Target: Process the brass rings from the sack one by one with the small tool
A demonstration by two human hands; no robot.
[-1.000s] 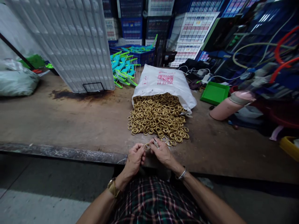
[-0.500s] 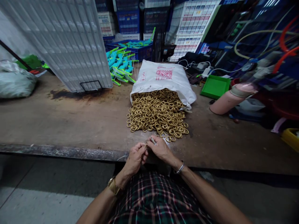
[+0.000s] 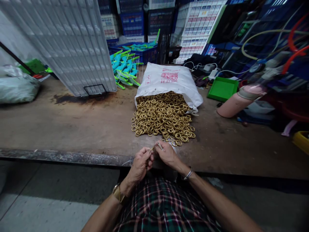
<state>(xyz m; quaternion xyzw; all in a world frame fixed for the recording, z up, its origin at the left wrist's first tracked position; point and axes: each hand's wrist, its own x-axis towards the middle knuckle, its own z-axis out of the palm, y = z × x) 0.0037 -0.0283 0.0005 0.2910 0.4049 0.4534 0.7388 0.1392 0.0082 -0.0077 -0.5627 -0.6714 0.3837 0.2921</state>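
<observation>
My left hand (image 3: 141,163) is closed at the table's front edge, pinching a gold-coloured ring (image 3: 152,149) between thumb and forefinger. More rings seem to sit under its curled fingers, mostly hidden. Right beside it, my right hand (image 3: 168,156) grips a short, thin, pale tool (image 3: 160,146); its exact kind is too small to tell. The right fingertips are close to the pinched ring, and I cannot tell whether they touch it. Just beyond both hands a heap of gold-coloured rings (image 3: 161,119) spills from the mouth of a white sack (image 3: 154,77) with red print.
A tall ribbed translucent panel (image 3: 79,48) stands at the left, beside turquoise and green plastic parts (image 3: 124,67). To the right are a green tray (image 3: 223,89) and a leaning pink bottle (image 3: 230,104). Stacked crates (image 3: 193,19) fill the back.
My hands have drawn slightly apart, and the ring at the left fingertips shows more clearly. The right hand has shifted a little to the right with the tool. The heap looks the same.
</observation>
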